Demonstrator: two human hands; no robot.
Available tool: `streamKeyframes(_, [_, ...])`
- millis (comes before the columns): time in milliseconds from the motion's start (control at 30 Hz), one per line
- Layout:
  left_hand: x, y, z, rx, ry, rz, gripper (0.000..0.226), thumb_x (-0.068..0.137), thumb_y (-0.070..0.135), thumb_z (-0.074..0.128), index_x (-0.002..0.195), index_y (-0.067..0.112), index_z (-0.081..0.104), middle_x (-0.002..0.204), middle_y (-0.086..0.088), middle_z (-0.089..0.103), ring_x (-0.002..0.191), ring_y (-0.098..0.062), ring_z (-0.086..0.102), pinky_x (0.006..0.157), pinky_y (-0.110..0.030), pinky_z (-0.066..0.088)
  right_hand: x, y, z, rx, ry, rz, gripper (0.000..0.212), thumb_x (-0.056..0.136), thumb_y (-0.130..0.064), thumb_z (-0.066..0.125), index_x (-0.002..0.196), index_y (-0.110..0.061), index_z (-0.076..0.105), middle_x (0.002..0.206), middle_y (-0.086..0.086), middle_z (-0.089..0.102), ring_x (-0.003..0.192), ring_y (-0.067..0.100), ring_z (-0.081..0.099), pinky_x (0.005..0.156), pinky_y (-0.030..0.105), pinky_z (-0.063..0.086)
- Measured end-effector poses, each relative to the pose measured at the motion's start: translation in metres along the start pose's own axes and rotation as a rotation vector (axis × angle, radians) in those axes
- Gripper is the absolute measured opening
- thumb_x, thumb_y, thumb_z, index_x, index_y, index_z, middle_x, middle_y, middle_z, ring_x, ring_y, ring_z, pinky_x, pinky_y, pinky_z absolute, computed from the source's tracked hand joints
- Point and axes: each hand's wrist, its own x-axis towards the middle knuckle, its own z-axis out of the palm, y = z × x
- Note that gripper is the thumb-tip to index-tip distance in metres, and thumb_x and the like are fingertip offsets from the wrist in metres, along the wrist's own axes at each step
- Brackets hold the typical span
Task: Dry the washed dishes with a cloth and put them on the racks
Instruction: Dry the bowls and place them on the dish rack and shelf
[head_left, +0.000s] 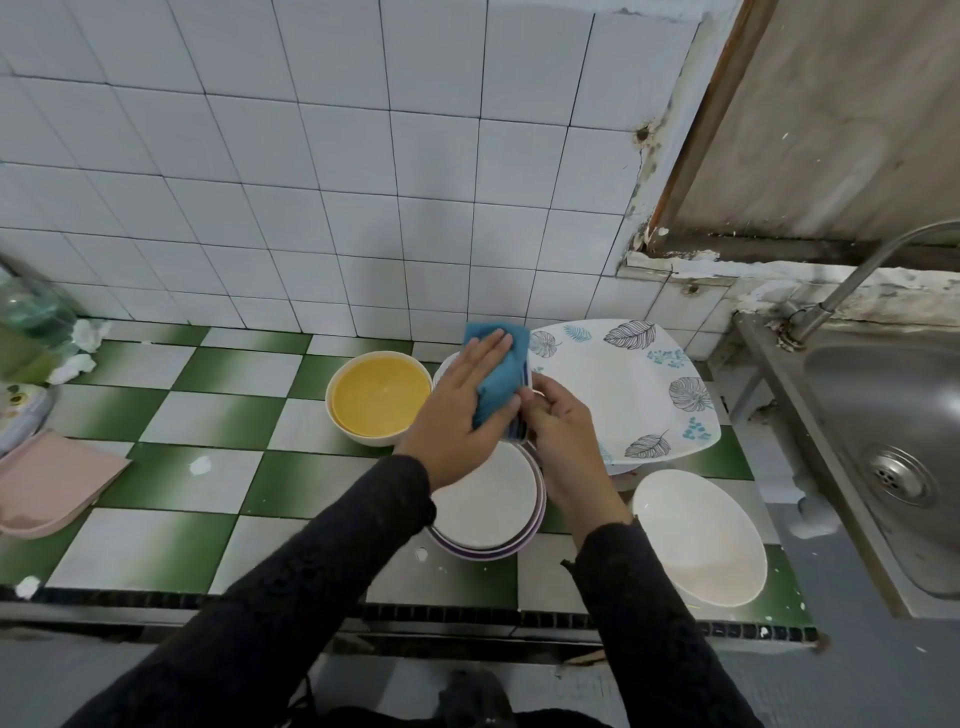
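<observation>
My left hand (457, 410) presses a blue cloth (498, 374) flat against a dish held on edge; only the dish's dark striped rim (521, 431) shows beside the cloth. My right hand (561, 436) grips that dish from the right side. Below my hands lies a stack of white plates with purple rims (488, 514). A yellow bowl (379, 397) stands to the left. A large leaf-patterned plate (628, 389) rests to the right, and a white oval plate (701, 535) lies near the counter's front edge.
The counter (208, 421) has green and white tiles. A steel sink (883, 457) with a tap (857, 280) is at the right. A pink tray (47, 483) and a glass jar (31, 322) sit at the far left. A tiled wall stands behind.
</observation>
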Motion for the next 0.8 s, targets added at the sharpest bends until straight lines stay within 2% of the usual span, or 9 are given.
streamKeyframes(100, [0.011,-0.002,-0.014,-0.147,0.030,-0.146,0.053,0.101,0.031,0.051,0.151,0.029,0.031,0.150,0.009,0.040,0.129,-0.004,0.044,0.110,-0.037,0.044,0.001,-0.002,-0.003,-0.183,-0.052,-0.026,0.023,0.106,-0.019,0.050,0.123,-0.016,0.065,0.117,0.009,0.070,0.115,0.027,0.064,0.096,0.043,0.057])
streamKeyframes(167, [0.008,-0.001,-0.018,-0.072,0.029,-0.108,0.052,0.101,0.030,0.051,0.150,0.027,0.033,0.151,0.009,0.039,0.134,-0.008,0.041,0.112,-0.040,0.041,0.001,-0.003,-0.003,-0.207,-0.040,-0.028,0.024,0.106,-0.020,0.049,0.125,-0.016,0.063,0.120,0.009,0.068,0.116,0.026,0.063,0.093,0.039,0.058])
streamKeyframes(233, [0.001,0.002,-0.016,0.054,-0.001,0.024,0.055,0.099,0.027,0.053,0.151,0.025,0.034,0.156,0.011,0.033,0.145,-0.008,0.026,0.120,-0.036,0.027,0.000,-0.003,-0.002,-0.178,-0.021,-0.037,0.025,0.107,-0.015,0.047,0.125,-0.014,0.064,0.120,0.008,0.069,0.115,0.023,0.064,0.092,0.035,0.057])
streamKeyframes(333, [-0.003,0.000,-0.013,0.134,-0.060,0.188,0.056,0.096,0.027,0.054,0.150,0.020,0.038,0.156,0.008,0.035,0.148,-0.006,0.019,0.122,-0.031,0.018,-0.001,0.001,-0.001,-0.158,-0.033,-0.038,0.027,0.107,-0.012,0.046,0.126,-0.013,0.065,0.122,0.008,0.069,0.116,0.024,0.065,0.099,0.042,0.056])
streamKeyframes(500, [0.005,-0.007,-0.025,-0.224,0.028,-0.161,0.046,0.101,0.023,0.052,0.146,0.025,0.042,0.142,0.011,0.049,0.127,0.002,0.047,0.110,-0.032,0.043,-0.001,-0.007,-0.004,-0.248,-0.071,-0.100,0.020,0.106,-0.016,0.049,0.103,-0.023,0.067,0.110,0.015,0.069,0.107,0.031,0.064,0.084,0.035,0.055])
streamKeyframes(567, [0.003,-0.006,-0.027,-0.101,0.031,-0.100,0.048,0.100,0.024,0.053,0.147,0.026,0.041,0.146,0.010,0.046,0.130,-0.002,0.044,0.111,-0.033,0.041,0.000,-0.007,-0.003,-0.238,-0.070,-0.109,0.021,0.106,-0.016,0.048,0.104,-0.024,0.067,0.111,0.015,0.069,0.108,0.032,0.063,0.087,0.039,0.055])
streamKeyframes(700, [0.002,-0.003,-0.021,0.154,-0.056,0.208,0.053,0.094,0.031,0.053,0.145,0.022,0.045,0.152,0.009,0.041,0.147,-0.008,0.024,0.121,-0.025,0.018,-0.002,-0.002,0.002,-0.153,-0.044,-0.061,0.024,0.106,-0.013,0.046,0.112,-0.023,0.067,0.114,0.007,0.071,0.111,0.024,0.066,0.095,0.038,0.056])
streamKeyframes(767, [0.004,-0.003,-0.018,0.074,-0.049,0.174,0.049,0.094,0.028,0.054,0.142,0.024,0.048,0.148,0.011,0.045,0.143,-0.005,0.030,0.118,-0.022,0.022,-0.001,0.000,0.003,-0.154,-0.028,-0.044,0.023,0.107,-0.014,0.046,0.108,-0.022,0.068,0.112,0.008,0.071,0.109,0.024,0.066,0.094,0.039,0.056])
streamKeyframes(800, [0.005,-0.002,-0.020,-0.038,-0.017,0.081,0.044,0.096,0.025,0.054,0.139,0.027,0.050,0.143,0.012,0.050,0.138,-0.002,0.037,0.114,-0.020,0.030,-0.001,0.000,0.002,-0.144,-0.025,-0.040,0.023,0.107,-0.015,0.046,0.104,-0.021,0.068,0.110,0.010,0.070,0.106,0.027,0.065,0.091,0.040,0.056])
